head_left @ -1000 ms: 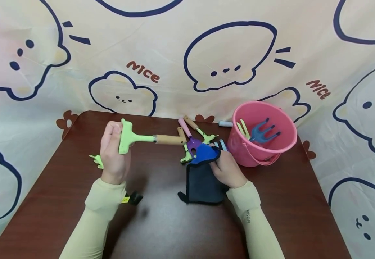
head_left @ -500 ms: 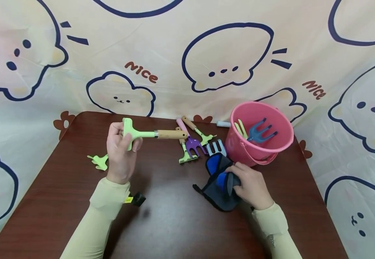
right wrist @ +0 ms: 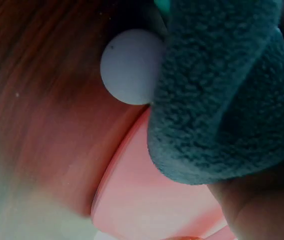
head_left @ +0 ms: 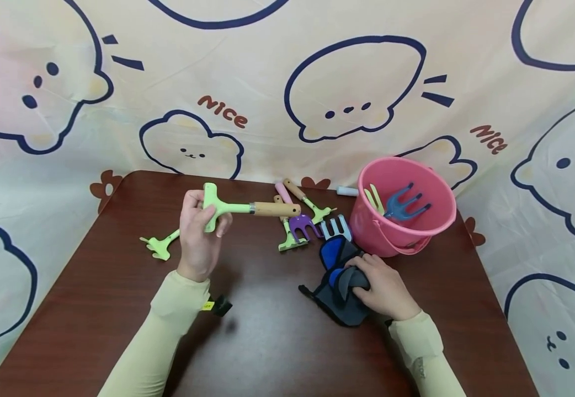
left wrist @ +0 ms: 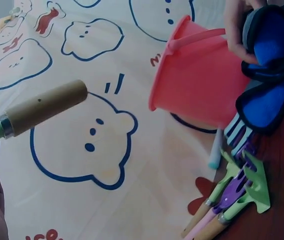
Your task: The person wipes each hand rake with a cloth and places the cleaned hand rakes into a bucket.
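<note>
My left hand (head_left: 200, 242) is raised over the table, pinching the light-green T-shaped head of a garden tool (head_left: 275, 209) between thumb and fingers. Its wooden handle points right, and in the left wrist view the handle end (left wrist: 46, 107) hangs free. At the right, my right hand (head_left: 384, 286) grips a bunched grey-and-blue padded cloth (head_left: 339, 300) with black edging, low over the table in front of the bucket. Close up in the right wrist view, the fuzzy grey fold (right wrist: 207, 100) hides most of that hand.
A pink bucket (head_left: 379, 231) at the back right holds a dark-blue fork (head_left: 406, 204) and a light-green fork. Left of it lie several small tools, including a purple fork (head_left: 303, 225) and a light-blue fork (head_left: 338, 227). Another green tool (head_left: 158, 248) lies at the left.
My right hand moved right and nearer me, and the cloth went from hanging flat to bunched up. My left hand shifted a little right, its thumb now across the tool's head.
</note>
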{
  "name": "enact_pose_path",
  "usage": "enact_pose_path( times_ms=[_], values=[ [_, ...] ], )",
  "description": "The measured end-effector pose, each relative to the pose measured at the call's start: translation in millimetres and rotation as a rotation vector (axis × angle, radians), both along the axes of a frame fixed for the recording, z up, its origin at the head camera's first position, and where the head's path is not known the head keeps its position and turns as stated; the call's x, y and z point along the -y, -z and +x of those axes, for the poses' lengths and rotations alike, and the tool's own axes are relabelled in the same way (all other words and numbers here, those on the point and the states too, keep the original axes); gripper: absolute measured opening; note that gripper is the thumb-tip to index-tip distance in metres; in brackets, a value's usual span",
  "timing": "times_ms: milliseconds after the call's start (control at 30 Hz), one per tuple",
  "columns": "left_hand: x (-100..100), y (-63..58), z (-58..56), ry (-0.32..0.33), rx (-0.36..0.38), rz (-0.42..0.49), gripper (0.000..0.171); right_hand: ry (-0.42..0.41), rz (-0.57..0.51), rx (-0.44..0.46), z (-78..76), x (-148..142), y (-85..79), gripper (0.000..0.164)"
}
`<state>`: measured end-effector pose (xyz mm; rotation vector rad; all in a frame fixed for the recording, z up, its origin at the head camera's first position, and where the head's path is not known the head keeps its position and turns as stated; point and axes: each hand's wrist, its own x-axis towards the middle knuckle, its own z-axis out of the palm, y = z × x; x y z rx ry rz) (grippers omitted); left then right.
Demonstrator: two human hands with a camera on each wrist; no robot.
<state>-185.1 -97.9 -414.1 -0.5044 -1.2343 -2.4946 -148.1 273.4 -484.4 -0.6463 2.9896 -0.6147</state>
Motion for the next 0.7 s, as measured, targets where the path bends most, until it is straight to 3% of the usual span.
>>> enact_pose_path(
  times_ms=[100, 267, 533, 700],
  values=[
    [-8, 3.8, -2.1, 0.038, 0.011, -0.015, 0.015, 0.0, -0.012, 0.008, -1.4, 0, 1.5, 0.041],
    [-33, 7.4, -12.4, 0.154, 0.07, -0.005, 0.018, 0.009, -0.008, 0.008, -1.6, 0, 2.6, 0.041],
    [-96, -16.1, -45.9, 0.236, 0.206, 0.0, 0.01, 0.023, -0.009, -0.029, -2.2, 0, 5.1, 0.041],
    [-141, -17.9, -59.0, 0.293, 0.252, -0.049, 0.018, 0.02, -0.032, -0.036, -3.2, 2, 6.4, 0.042]
  ],
)
